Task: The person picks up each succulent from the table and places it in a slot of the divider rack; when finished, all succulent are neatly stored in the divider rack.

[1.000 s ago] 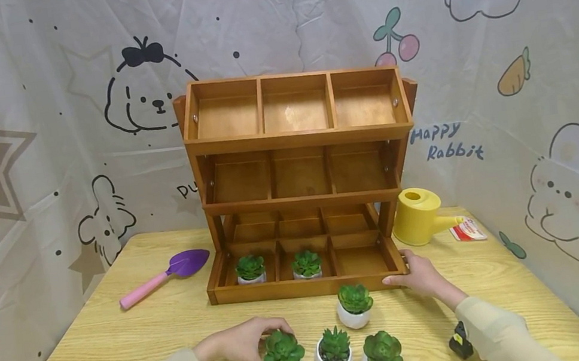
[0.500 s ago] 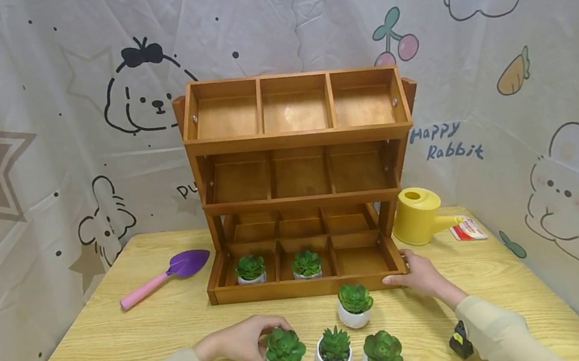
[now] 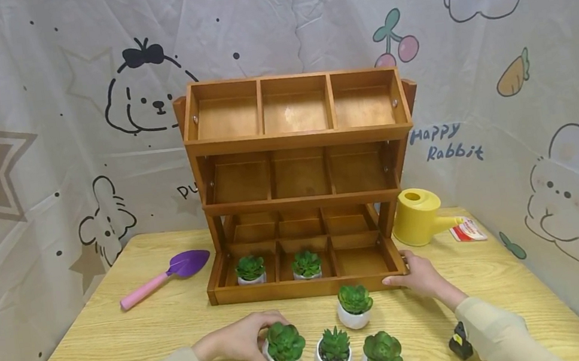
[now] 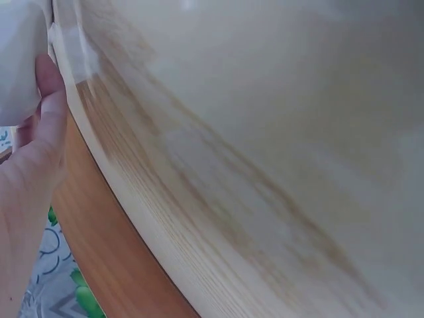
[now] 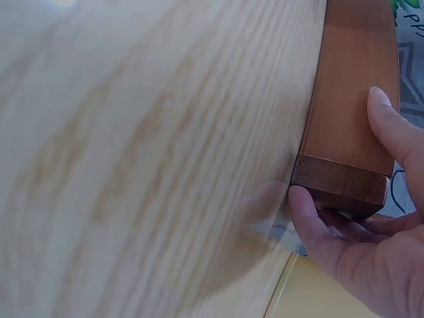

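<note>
My left hand (image 3: 241, 344) pinches the white pot of a small succulent (image 3: 286, 346) between thumb and fingers, and the plant tilts a little to the right. In the left wrist view that white pot (image 4: 18, 63) shows at the upper left edge. My right hand (image 3: 421, 272) grips the lower right front corner of a three-tier wooden shelf (image 3: 303, 288). The right wrist view has the thumb on the front board (image 5: 348, 86) and the fingers around its end. Two potted succulents, one on the left (image 3: 250, 268) and one in the middle (image 3: 307, 263), stand in the bottom front compartments.
Three more potted succulents, a rear one (image 3: 354, 305), a spiky one (image 3: 334, 354) and a right one (image 3: 382, 357), stand on the table (image 3: 110, 353). A purple trowel (image 3: 166, 277) lies left of the shelf. A yellow watering can (image 3: 419, 217) and a red-white card (image 3: 468, 229) are to its right.
My left hand has raised the succulent slightly and moved it a little away from me, tipping the pot to the right. The right hand and the shelf have stayed put.
</note>
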A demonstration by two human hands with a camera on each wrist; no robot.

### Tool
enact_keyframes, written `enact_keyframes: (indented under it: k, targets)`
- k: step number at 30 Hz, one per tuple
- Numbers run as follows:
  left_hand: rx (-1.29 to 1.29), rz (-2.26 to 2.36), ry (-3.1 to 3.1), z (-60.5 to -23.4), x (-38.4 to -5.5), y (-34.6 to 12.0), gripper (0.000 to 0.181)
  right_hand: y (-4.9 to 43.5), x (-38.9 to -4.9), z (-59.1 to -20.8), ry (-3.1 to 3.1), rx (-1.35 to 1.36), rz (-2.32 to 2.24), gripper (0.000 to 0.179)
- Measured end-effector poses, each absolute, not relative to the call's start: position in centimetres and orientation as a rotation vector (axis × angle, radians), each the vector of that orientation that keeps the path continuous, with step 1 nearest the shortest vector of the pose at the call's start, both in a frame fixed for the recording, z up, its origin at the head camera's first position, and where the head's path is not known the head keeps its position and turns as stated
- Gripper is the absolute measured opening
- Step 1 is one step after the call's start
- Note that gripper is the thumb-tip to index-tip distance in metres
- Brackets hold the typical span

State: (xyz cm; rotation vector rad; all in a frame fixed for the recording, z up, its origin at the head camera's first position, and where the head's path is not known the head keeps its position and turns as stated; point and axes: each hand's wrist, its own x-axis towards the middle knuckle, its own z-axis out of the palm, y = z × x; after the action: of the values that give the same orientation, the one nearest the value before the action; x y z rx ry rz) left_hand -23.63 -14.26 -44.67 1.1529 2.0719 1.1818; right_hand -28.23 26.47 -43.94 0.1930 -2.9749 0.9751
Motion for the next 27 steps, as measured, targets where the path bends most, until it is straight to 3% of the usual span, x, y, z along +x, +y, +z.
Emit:
enact_keyframes:
  k: [27]
  targets:
    - [1.157,1.416,1.987,-44.7,-23.9,-13.2,0.062,26.7,-28.4,-44.3,-2.966,0.195,0.988,0.089]
